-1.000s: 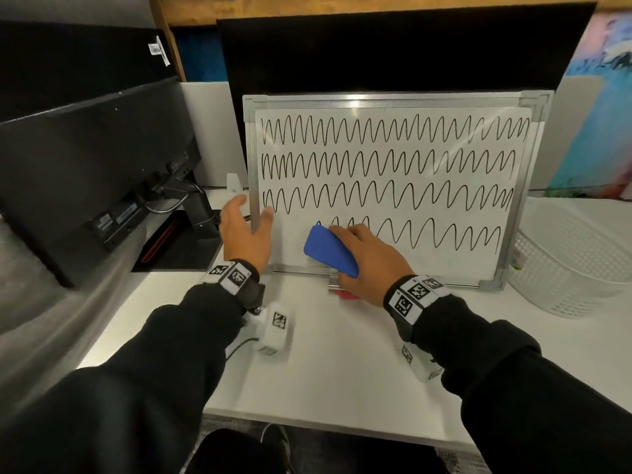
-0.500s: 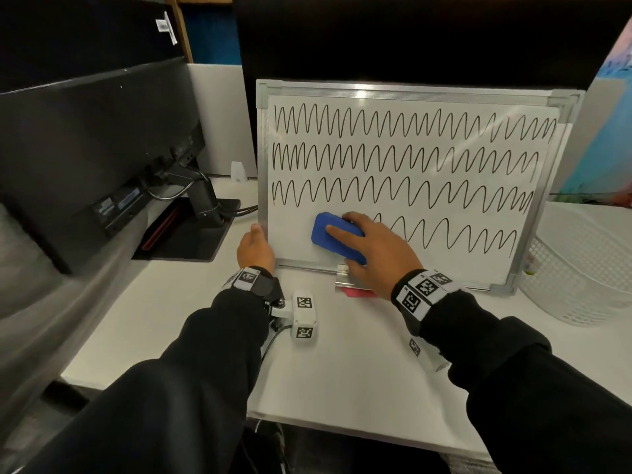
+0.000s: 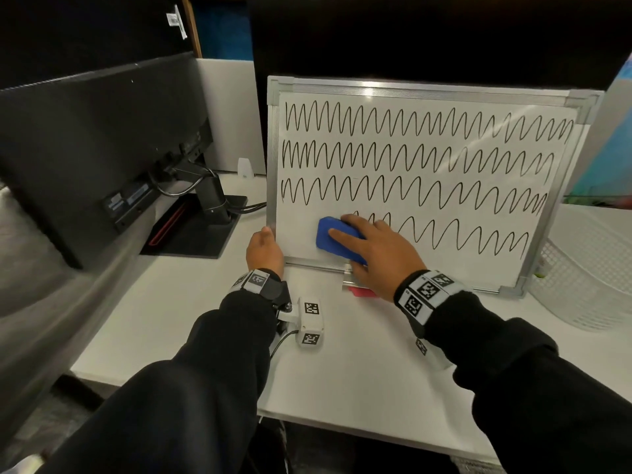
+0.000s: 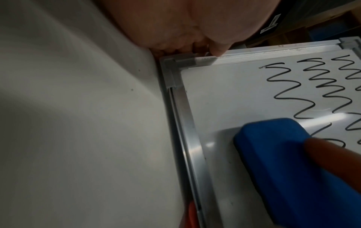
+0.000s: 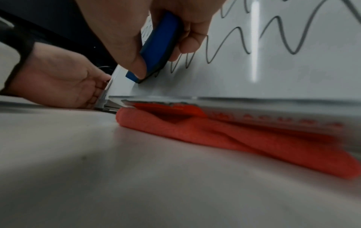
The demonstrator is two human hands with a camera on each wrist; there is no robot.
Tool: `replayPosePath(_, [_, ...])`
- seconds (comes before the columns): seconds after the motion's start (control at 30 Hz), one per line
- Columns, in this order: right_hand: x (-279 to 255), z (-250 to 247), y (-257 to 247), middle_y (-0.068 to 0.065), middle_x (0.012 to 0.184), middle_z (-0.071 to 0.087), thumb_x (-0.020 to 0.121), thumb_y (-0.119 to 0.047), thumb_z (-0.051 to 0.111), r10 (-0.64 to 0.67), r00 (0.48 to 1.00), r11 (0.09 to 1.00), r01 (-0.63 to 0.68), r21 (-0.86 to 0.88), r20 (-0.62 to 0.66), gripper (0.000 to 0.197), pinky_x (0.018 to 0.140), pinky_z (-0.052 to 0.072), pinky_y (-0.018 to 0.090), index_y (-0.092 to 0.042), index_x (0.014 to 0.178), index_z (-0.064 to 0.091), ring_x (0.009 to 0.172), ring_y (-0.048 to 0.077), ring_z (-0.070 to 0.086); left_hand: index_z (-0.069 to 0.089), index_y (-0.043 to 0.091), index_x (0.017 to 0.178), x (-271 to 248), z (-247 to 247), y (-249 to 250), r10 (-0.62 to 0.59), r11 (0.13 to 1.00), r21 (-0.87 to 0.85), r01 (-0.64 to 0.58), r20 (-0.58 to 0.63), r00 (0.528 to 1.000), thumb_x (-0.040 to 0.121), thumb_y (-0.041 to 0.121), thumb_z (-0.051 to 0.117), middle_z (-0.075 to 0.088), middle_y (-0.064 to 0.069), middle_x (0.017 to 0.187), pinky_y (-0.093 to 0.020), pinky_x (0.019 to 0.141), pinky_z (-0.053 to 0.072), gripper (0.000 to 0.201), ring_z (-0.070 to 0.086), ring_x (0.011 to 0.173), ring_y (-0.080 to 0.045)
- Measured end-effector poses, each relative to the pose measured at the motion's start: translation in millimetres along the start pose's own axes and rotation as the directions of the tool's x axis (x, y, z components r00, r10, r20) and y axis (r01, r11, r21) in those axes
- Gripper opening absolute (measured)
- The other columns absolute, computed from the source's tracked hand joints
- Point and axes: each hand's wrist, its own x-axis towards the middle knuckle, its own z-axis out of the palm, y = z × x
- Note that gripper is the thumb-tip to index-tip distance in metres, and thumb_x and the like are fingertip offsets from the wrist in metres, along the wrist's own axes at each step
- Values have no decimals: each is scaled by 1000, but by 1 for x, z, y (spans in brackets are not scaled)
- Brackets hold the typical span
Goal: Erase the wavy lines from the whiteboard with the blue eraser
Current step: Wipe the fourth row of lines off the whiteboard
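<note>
A whiteboard (image 3: 427,97) leans upright at the back of the desk, with several rows of black wavy lines (image 3: 410,159) on it. The left part of the bottom row is wiped away. My right hand (image 3: 372,251) grips the blue eraser (image 3: 330,239) and presses it flat on the board's lower left area; thumb and fingers clamp its sides in the right wrist view, eraser (image 5: 158,46). My left hand (image 3: 265,251) holds the board's lower left corner by its metal frame (image 4: 195,154), fingers curled round the edge. The eraser (image 4: 289,162) fills the left wrist view's lower right.
A black monitor (image 3: 85,159) on a stand sits left of the board. A white mesh basket (image 3: 581,278) stands to the right. A red cloth (image 5: 234,135) lies under the board's bottom tray. White desk (image 3: 205,319) stretches toward me.
My left hand moved from hovering open to gripping the board's lower left corner. The eraser has slid slightly along the bottom row's left end. The head view shifted closer.
</note>
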Motion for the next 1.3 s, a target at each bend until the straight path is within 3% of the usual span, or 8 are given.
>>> replayPosePath(0.33, [-40,-18,35,-3,141,48,80,-28,67,61,998,996,-61,-71,-7,61,75,51,36,-32,138,48,90,22,52,56,5,127,0,1,-2,30,999,-38,-31,-12,999,106,31,28,56,-16,131,-30,94,35,44,51,119,-30])
replayPosePath(0.47, [-32,-13,28,-3,141,46,81,-27,66,55,998,996,-56,-74,-9,61,75,51,36,-33,139,46,92,21,51,56,5,126,1,1,-3,40,999,-31,-40,-16,999,106,31,27,57,-17,129,-35,98,37,44,52,118,-31])
replayPosePath(0.73, [-19,-17,24,-3,142,46,82,-27,62,47,999,997,-49,-66,-27,59,73,48,34,-33,139,47,88,21,51,57,5,127,3,3,-4,15,999,-45,-16,-24,1000,105,31,29,57,-15,129,-28,88,33,44,52,118,-29])
replayPosePath(0.9, [-41,-25,42,-2,140,48,81,-29,65,76,996,995,-79,-65,-48,58,73,50,35,-32,137,49,90,22,52,56,4,127,5,1,-5,50,998,37,-50,-11,999,105,30,29,57,-17,129,-29,91,37,43,52,119,-31])
replayPosePath(1.0, [-26,-22,31,-2,140,48,81,-26,65,65,996,996,-69,-56,-69,58,71,49,33,-31,137,48,91,22,52,56,1,125,5,0,-4,55,997,47,-54,-18,998,105,32,34,58,-21,127,-36,98,41,44,52,120,-36])
replayPosePath(1.1, [-9,-20,20,-2,141,46,81,-25,62,64,996,997,-67,-44,-68,59,70,49,33,-31,138,47,92,23,51,56,0,125,4,0,-5,49,998,49,-48,-25,998,104,32,34,58,-22,127,-37,98,41,44,51,120,-37])
replayPosePath(1.3, [-27,-30,42,-5,141,46,81,-28,61,96,994,993,-100,-59,-57,59,70,48,32,-33,138,47,90,19,49,55,3,125,2,2,-5,49,999,25,-48,-13,999,106,29,29,57,-18,126,-27,84,36,42,53,115,-30])
